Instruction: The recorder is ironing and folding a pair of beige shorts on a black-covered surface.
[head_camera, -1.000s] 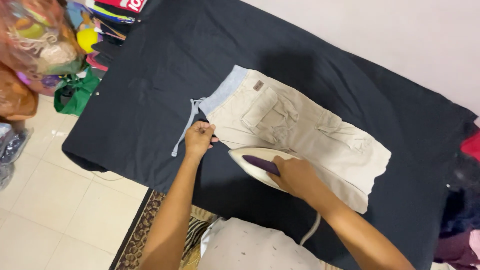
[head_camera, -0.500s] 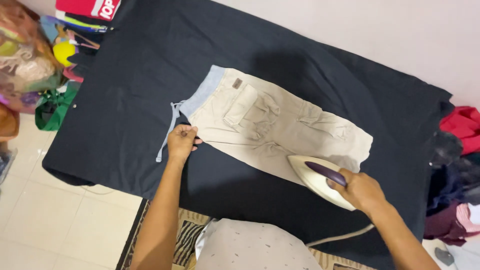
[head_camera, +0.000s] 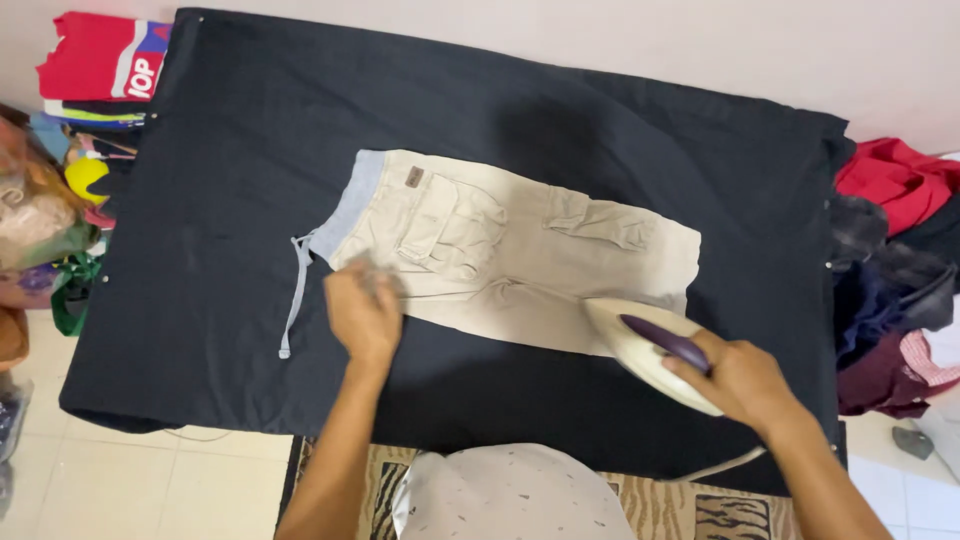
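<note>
While the left hand (head_camera: 362, 312) presses flat on the beige cargo shorts (head_camera: 500, 250) (spread across the black-covered desk (head_camera: 230, 180)), the right hand (head_camera: 735, 378) grips the iron (head_camera: 650, 350) at their hem.

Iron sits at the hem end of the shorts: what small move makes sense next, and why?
Probably glide the iron back toward the waistband. The right hand holds it at the hem corner of the shorts, while the left hand pins the waist end flat.
</note>
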